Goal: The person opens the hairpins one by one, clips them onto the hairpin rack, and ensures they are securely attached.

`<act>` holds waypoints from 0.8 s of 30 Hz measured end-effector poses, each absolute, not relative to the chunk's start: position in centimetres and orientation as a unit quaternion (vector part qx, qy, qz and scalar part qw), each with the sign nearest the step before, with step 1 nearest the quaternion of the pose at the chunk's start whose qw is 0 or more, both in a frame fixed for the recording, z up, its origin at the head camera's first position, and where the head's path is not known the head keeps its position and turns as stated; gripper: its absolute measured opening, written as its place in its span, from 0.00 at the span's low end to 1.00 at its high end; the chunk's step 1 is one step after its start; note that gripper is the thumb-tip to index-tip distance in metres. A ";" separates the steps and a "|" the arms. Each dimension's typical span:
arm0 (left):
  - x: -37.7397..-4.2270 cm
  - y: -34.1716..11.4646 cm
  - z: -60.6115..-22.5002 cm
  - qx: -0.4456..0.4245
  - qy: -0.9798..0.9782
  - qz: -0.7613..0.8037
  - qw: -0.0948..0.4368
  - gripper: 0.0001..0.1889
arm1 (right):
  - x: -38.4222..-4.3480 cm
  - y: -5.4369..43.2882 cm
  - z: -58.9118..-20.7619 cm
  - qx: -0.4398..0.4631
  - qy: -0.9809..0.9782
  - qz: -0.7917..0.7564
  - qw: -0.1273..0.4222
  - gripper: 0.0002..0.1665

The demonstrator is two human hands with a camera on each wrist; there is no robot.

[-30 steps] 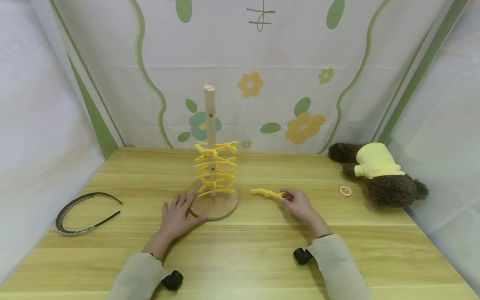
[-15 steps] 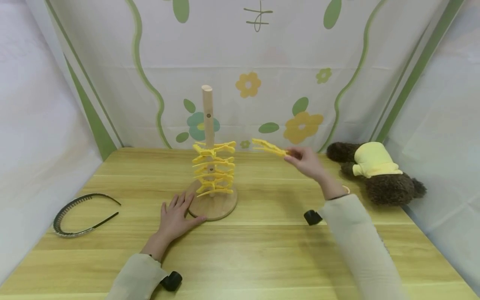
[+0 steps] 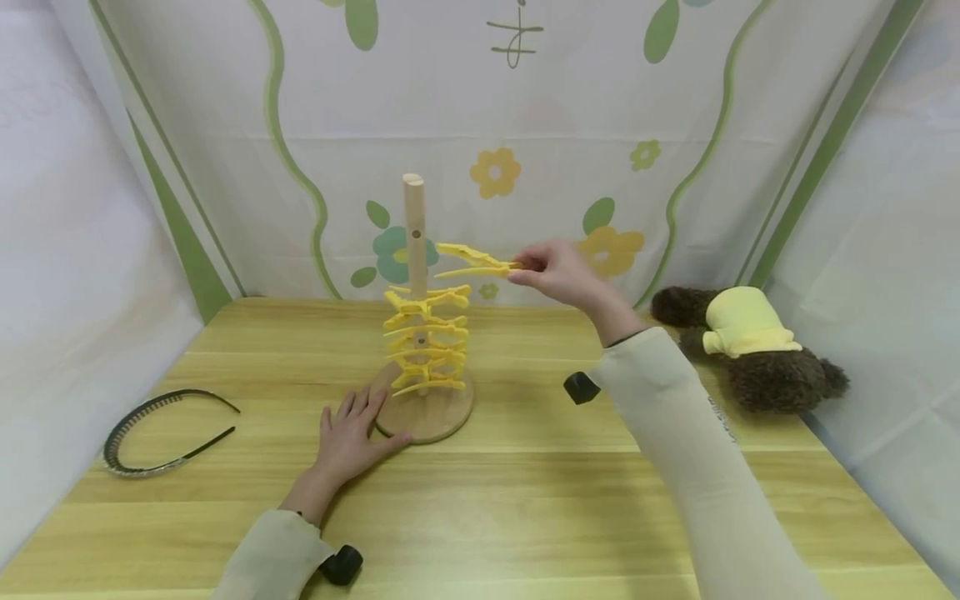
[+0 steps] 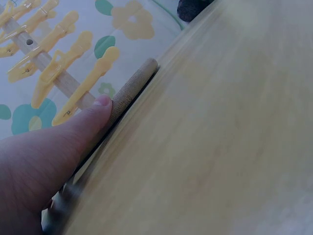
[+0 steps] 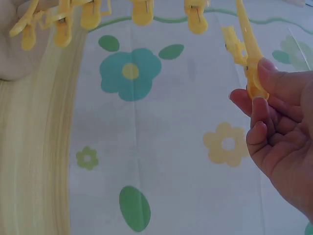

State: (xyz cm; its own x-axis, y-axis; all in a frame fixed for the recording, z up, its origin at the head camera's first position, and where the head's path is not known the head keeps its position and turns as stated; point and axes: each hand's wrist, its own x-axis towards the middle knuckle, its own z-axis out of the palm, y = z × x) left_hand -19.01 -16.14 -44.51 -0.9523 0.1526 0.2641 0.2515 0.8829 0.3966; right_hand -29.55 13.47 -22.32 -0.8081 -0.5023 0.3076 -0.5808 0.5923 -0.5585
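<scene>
My right hand (image 3: 558,271) pinches the rear end of a yellow hair clip (image 3: 472,260), whose two arms are spread toward the wooden post (image 3: 416,237). In the right wrist view the thumb presses on the spread clip (image 5: 252,46). Several more yellow hair clips (image 3: 427,333) are clamped on the post one above another, below the held one. The post rises from a round wooden base (image 3: 438,421). My left hand (image 3: 352,446) rests with spread fingers at the left and front edge of this base; its thumb (image 4: 88,125) touches the rim in the left wrist view.
A black toothed headband (image 3: 127,442) lies on the wooden table (image 3: 480,517) at the left. On the right lies a dark brown plush toy (image 3: 780,379) in a yellow top. A printed white cloth (image 3: 562,100) hangs behind the table.
My right hand has lifted the hair clip off the table and carried it up and left to the post, where the clip now stands spread. The left hand stays at the base.
</scene>
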 end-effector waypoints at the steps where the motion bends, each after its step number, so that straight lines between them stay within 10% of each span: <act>1: -19.0 -16.1 -44.5 -0.105 -0.964 -0.218 0.113 0.46 | -29.6 13.0 -22.2 0.306 -0.892 0.328 0.058 0.12; 24: -18.9 -16.0 -44.3 -0.105 -0.963 -0.222 0.113 0.45 | -28.8 7.8 -21.0 0.356 -0.878 0.320 0.015 0.11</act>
